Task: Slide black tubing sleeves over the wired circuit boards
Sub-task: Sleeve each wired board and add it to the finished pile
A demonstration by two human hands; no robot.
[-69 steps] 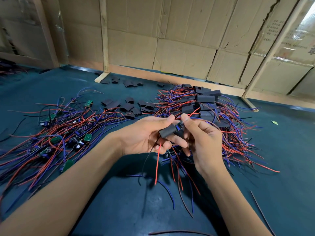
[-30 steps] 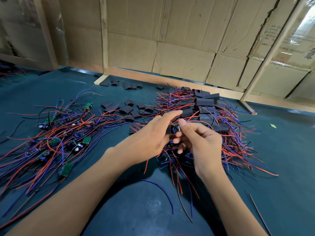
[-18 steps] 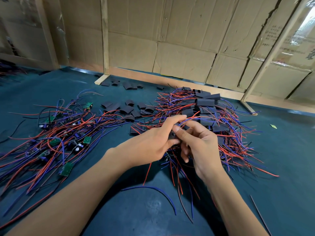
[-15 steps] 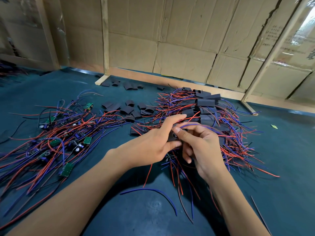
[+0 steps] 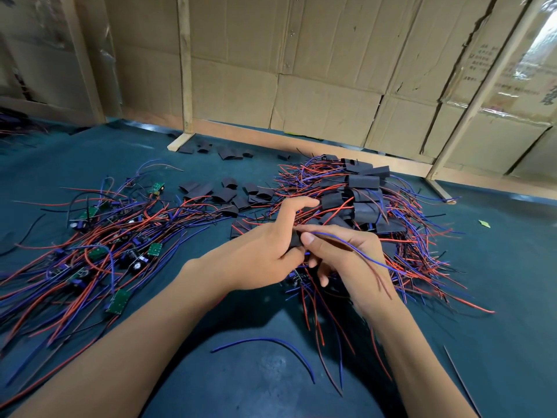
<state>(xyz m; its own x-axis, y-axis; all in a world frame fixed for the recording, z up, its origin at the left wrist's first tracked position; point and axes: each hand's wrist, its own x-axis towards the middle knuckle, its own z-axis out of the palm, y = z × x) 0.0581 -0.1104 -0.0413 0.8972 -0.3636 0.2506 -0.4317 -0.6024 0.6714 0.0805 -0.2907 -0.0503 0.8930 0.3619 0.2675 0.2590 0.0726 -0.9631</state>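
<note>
At the centre of the frame the person's left hand (image 5: pixel 265 251) curls round a short black tubing sleeve (image 5: pixel 296 240), its forefinger lifted free, while the right hand (image 5: pixel 340 254) pinches between thumb and finger the blue and red wires that trail out across its back; the circuit board belonging to these wires is hidden between the hands, so how far the sleeve has gone over it cannot be told. Just beyond the hands, right of centre, lies a heap of black-sleeved boards with red and blue leads (image 5: pixel 361 200), which reads as the finished share. At the left of the frame sprawls a tangle of bare green circuit boards with red and blue wires (image 5: pixel 99 245), still unsleeved, and it looks at least as large as the finished heap. Between the two piles, above centre, loose flat black sleeve pieces (image 5: pixel 223 194) wait on the dark teal work surface (image 5: pixel 256 372). By this showing the job seems roughly half done, with many boards left.
</note>
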